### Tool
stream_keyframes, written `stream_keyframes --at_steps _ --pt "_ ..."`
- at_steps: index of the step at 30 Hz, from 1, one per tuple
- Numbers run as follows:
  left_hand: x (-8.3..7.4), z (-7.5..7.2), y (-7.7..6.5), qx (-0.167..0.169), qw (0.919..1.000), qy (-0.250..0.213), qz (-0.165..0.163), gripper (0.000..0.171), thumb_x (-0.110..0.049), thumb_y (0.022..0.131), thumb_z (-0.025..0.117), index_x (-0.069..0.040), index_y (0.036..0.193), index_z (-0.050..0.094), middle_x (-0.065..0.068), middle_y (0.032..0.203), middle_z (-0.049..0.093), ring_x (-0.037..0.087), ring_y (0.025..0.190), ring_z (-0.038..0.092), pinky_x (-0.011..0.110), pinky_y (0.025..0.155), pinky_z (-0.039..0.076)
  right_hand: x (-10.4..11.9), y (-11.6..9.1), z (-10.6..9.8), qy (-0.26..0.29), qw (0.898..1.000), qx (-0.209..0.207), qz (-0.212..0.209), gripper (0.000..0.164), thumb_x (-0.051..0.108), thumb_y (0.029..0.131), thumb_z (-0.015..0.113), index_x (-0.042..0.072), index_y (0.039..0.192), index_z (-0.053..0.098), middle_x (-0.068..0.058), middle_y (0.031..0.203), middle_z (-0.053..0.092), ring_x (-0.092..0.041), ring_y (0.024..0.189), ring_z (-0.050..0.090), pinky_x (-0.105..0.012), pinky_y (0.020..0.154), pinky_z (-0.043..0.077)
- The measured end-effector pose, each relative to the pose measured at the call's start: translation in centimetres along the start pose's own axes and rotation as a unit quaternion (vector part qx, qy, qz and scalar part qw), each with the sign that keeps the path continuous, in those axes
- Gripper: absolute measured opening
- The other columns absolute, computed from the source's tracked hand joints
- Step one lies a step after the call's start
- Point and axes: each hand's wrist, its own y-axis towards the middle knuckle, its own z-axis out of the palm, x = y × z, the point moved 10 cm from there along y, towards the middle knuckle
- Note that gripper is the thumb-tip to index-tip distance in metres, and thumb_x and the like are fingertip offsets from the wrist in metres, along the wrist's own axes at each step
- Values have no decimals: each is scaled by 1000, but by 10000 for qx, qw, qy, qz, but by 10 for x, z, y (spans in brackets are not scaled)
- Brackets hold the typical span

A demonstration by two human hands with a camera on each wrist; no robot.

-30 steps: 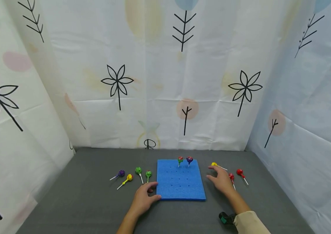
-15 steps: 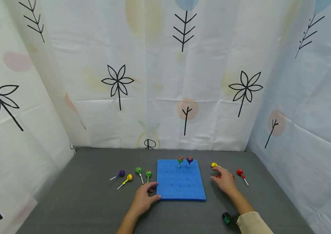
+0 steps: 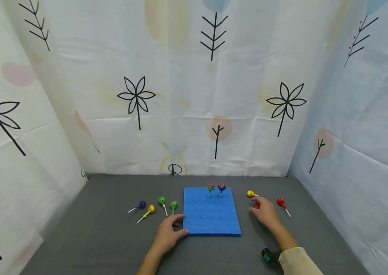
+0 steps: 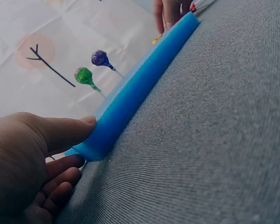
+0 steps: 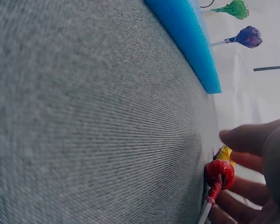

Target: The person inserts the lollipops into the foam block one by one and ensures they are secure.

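In the head view, my left hand [image 3: 167, 235] holds the near-left corner of the blue foam board [image 3: 211, 225], thumb and fingers at its edge. Two lollipops stand upright at the board's back: a green-and-red one [image 3: 211, 188] and a purple one [image 3: 222, 187]. To the right of the board, my right hand [image 3: 266, 214] hovers low with thumb and fingers apart. A red lollipop [image 5: 219, 175] lies right by its fingers in the right wrist view; no pinch shows. Just beyond lies a yellow lollipop [image 3: 250, 193], its stick partly behind the hand.
Left of the board lie a purple lollipop [image 3: 141, 204], a yellow lollipop [image 3: 151, 209] and two green lollipops [image 3: 161, 201]. Another red lollipop [image 3: 280, 201] lies at the right. Small holes dot the board. A black device [image 3: 269, 255] sits at the right wrist on the grey table [image 3: 94, 236].
My right hand has shifted right and slightly nearer, uncovering the yellow lollipop's head and a red one while covering another red one. My left hand stays at the board.
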Motion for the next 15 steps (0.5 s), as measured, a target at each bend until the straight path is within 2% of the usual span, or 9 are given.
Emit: stream_keyframes --at_steps 3,15 --pt "-1 0 0 -25 10000 17 52 50 -22 76 83 -7 120 66 5 107 64 22 94 57 41 80 47 -2 1 -1 -212 9997 39 104 35 11 82 75 -3 112 65 -17 103 65 -31 90 59 -51 83 47" --pt "2 1 0 1 10000 0 25 50 -22 76 83 -7 120 65 5 107 64 23 94 57 42 80 47 -5 -2 -2 -542 9980 67 330 32 14 80 78 -3 105 67 -18 100 65 -36 95 59 -53 83 45"
